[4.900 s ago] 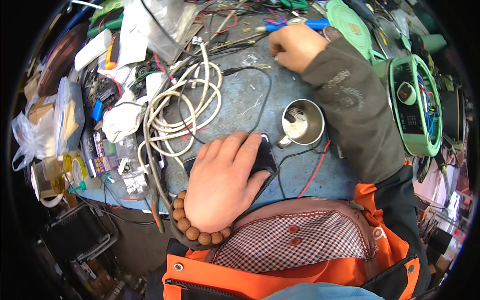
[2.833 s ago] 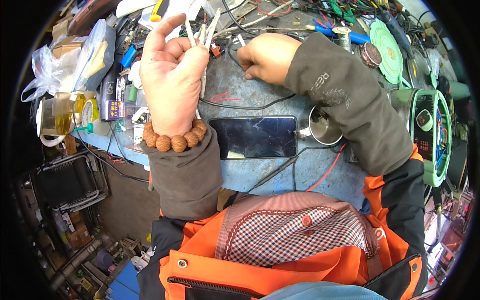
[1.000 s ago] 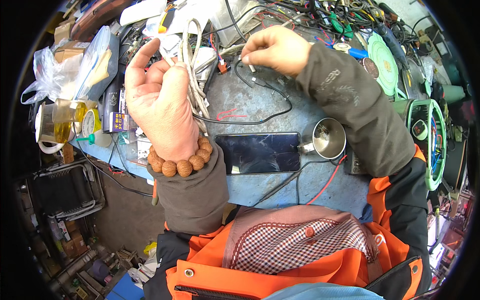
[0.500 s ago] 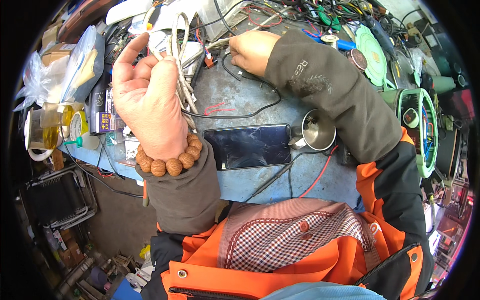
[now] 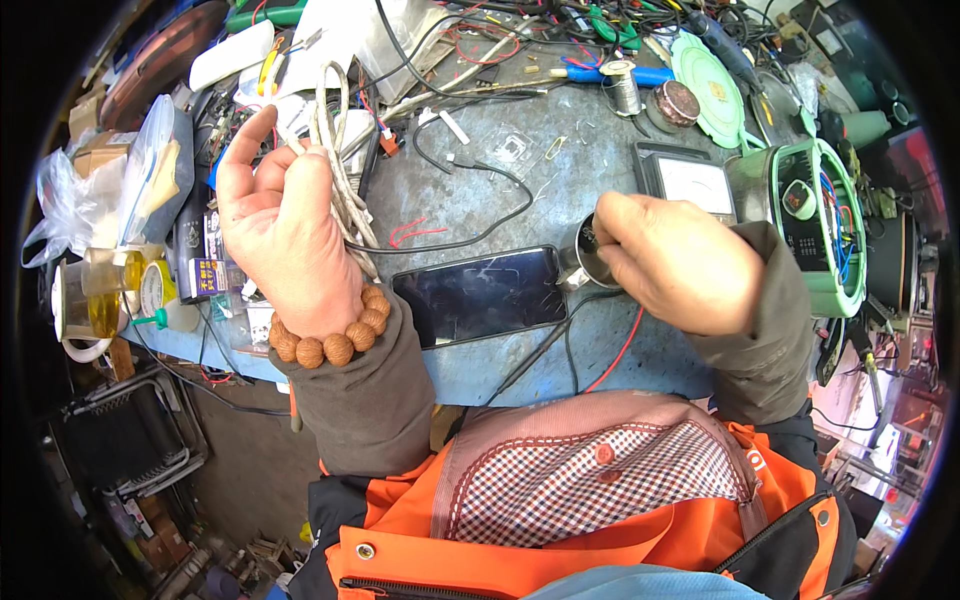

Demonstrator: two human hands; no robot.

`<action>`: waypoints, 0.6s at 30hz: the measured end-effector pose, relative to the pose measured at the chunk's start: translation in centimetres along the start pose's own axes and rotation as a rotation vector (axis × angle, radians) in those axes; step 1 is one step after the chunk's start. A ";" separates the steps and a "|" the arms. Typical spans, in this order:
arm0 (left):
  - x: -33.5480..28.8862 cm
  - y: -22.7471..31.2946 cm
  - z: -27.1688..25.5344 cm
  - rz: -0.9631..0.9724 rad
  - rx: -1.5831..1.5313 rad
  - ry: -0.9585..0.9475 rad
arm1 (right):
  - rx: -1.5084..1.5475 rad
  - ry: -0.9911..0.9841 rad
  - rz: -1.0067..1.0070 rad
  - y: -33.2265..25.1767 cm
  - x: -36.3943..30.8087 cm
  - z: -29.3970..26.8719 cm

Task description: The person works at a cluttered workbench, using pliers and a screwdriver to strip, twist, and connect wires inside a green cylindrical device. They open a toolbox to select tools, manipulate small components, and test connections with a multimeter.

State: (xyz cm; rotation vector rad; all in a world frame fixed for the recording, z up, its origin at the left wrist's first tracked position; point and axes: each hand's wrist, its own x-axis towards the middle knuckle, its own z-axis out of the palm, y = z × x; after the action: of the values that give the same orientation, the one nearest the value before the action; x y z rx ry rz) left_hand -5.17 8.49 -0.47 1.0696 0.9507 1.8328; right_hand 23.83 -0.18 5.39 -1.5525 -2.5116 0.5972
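Since the earlier frame, the right hand has been shifting from beyond the phone to the phone's right, where it is now hovering over the metal cup, which is standing just beside the phone's right end. The left hand is holding the looped whitish cable beyond the phone's left end, its thumb apparently pinching the strands against curled fingers while the index is sticking up, spread away. The right fingers are bunching together, though I cannot tell whether they are pinching anything. A low wrist could be knocking the cup onto the phone (its glass is already looking scratched), and a loosening left pinch could be letting the loops spring open across the black cable lying beyond the phone. The right hand is hiding most of the cup's mouth and contents, and the left sleeve seems to be covering the phone's near-left corner.
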 end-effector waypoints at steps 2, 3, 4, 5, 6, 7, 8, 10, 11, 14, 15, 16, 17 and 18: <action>0.0 0.1 0.3 0.002 -0.011 -0.002 | -0.046 0.044 0.011 0.2 -0.2 0.9; -0.3 0.1 0.2 -0.006 -0.007 -0.005 | -0.067 0.057 0.022 0.3 -0.5 1.3; -0.4 0.0 0.2 -0.015 -0.003 -0.010 | -0.039 0.111 -0.025 0.6 -0.3 1.2; 0.4 -0.2 0.2 0.011 0.011 0.022 | -0.012 0.165 -0.071 1.2 0.3 1.0; 0.5 -0.4 -0.2 0.015 -0.010 -0.024 | 0.020 0.204 -0.097 1.8 0.2 0.9; 0.3 -0.2 -0.3 0.017 -0.012 -0.027 | 0.057 0.180 0.006 2.2 0.2 0.1; 0.1 0.0 -0.3 0.020 -0.014 -0.029 | 0.189 0.257 -0.003 2.5 0.0 -0.2; 0.3 0.0 -0.8 0.004 0.030 -0.050 | 0.194 0.318 0.046 2.8 -0.7 -0.9; 0.3 0.1 -0.8 -0.005 0.035 -0.053 | 0.283 0.347 0.072 3.0 -1.1 -0.9; 0.5 -0.1 -0.9 -0.018 0.052 -0.082 | 0.597 0.391 0.118 4.5 -1.5 -0.2; 0.5 0.1 -1.0 -0.016 0.066 -0.085 | 0.661 0.373 0.139 4.5 -1.6 -0.4; 0.5 0.3 -1.0 -0.013 0.081 -0.087 | 0.724 0.354 0.160 4.2 -1.5 -0.9; 0.4 0.7 -0.8 -0.012 0.099 -0.069 | 0.787 0.335 0.180 4.0 -1.5 -1.1; 0.3 0.6 -0.4 -0.014 0.110 -0.059 | 0.788 0.321 0.169 4.1 -1.5 -0.9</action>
State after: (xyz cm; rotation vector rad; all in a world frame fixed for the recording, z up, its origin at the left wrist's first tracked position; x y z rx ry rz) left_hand -5.80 8.44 -0.03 1.1736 1.0314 1.7448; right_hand 28.25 0.32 4.75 -1.3895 -1.6110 1.0851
